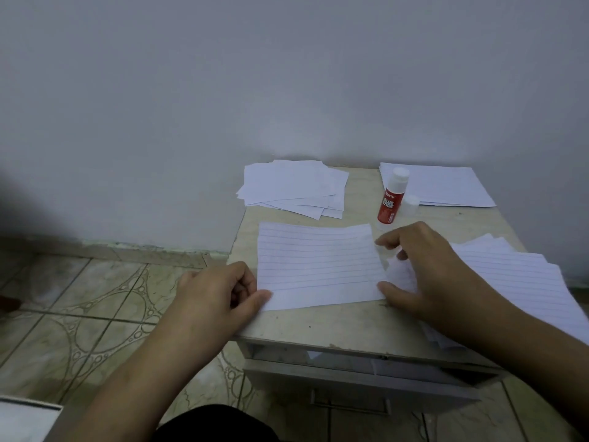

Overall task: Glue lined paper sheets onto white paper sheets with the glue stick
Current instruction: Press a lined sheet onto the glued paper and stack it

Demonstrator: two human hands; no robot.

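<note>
A lined paper sheet (318,264) lies flat in the middle of the small table (338,323). My left hand (220,291) pinches its near left corner. My right hand (420,269) rests on the sheet's right edge, thumb on the near right corner, fingers spread over the edge. A red and white glue stick (391,197) stands upright behind the sheet, and its white cap (410,205) stands beside it on the right. A loose pile of white sheets (294,188) lies at the back left. More lined sheets (526,275) are stacked to the right, under my right forearm.
Another stack of paper (443,186) lies at the back right corner, against the grey wall. The table's drawer (360,381) hangs slightly open below the front edge. Patterned floor tiles (95,314) spread to the left of the table.
</note>
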